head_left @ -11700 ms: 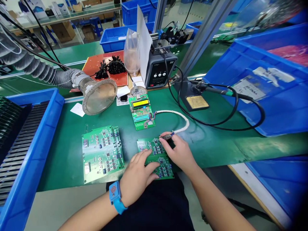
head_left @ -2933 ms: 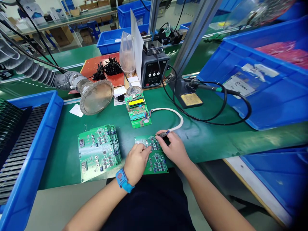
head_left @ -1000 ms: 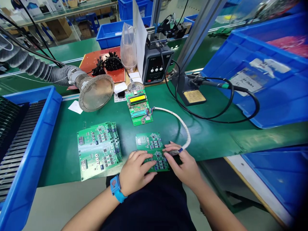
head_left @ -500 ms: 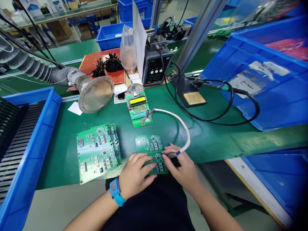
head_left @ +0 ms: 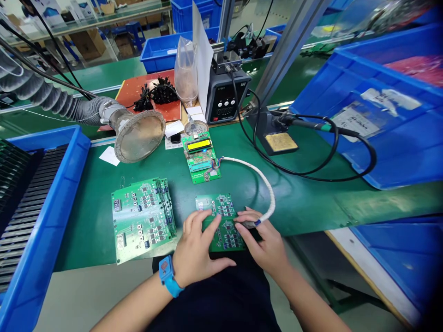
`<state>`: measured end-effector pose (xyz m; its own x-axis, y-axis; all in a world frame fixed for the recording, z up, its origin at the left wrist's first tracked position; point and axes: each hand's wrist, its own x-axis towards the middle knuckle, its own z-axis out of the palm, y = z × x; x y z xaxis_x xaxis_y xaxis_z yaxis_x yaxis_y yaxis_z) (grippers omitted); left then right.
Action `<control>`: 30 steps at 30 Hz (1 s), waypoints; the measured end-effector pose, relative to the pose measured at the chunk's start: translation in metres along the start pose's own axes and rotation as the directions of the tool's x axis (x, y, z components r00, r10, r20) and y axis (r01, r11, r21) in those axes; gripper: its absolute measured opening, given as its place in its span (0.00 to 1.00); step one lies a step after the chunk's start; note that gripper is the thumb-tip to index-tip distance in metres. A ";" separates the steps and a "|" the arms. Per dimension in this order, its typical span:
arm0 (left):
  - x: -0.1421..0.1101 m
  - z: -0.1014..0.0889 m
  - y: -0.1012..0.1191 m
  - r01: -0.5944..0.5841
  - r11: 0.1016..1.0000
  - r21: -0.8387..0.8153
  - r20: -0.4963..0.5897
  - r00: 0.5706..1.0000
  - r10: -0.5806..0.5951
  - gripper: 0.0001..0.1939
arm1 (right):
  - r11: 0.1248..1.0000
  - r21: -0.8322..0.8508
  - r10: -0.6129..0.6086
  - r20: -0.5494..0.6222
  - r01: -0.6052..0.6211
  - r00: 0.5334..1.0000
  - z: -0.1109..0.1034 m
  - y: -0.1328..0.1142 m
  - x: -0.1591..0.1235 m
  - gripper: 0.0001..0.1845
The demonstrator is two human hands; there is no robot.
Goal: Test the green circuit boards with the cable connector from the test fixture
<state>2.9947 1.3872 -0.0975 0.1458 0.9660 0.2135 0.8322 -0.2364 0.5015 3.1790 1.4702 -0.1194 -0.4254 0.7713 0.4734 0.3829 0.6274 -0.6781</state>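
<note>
A green circuit board (head_left: 221, 221) lies at the front edge of the green bench. My left hand (head_left: 197, 249), with a blue wrist strap (head_left: 168, 275), lies flat on the board's left part, fingers stretched out. My right hand (head_left: 266, 242) pinches a small probe plug (head_left: 249, 223) against the board's right edge. From the plug a white braided cable (head_left: 266, 184) runs back to a small tester board with a yellow display (head_left: 200, 157).
A stack of green boards (head_left: 141, 219) lies to the left. A blue bin with black slotted trays (head_left: 31, 212) is far left, a fume-extractor funnel (head_left: 138, 136) behind. A soldering station (head_left: 226, 94), iron stand (head_left: 277, 138) and large blue bins (head_left: 380, 110) stand at right.
My right hand carried the probe plug from the board's far half to its near right edge. My left hand's fingers have just shifted further up the board.
</note>
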 end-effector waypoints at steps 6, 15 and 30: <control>0.024 0.005 -0.004 0.004 0.987 0.159 0.134 0.991 -0.025 0.73 | 0.999 0.032 0.034 0.010 -0.034 0.999 0.002 0.001 0.000 0.05; 0.040 -0.002 -0.009 -0.016 0.986 0.169 0.284 0.958 -0.033 0.71 | 0.997 0.062 0.050 0.018 -0.051 0.999 -0.001 0.003 -0.003 0.05; 0.043 -0.003 -0.007 0.017 0.990 0.143 0.293 0.954 -0.059 0.68 | 0.998 0.045 0.053 0.013 -0.054 0.999 0.000 0.003 -0.001 0.04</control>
<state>2.9939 1.4296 -0.0896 0.2470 0.9664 -0.0714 0.9027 -0.2027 0.3796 3.1807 1.4710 -0.1220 -0.4149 0.8022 0.4294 0.3680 0.5796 -0.7271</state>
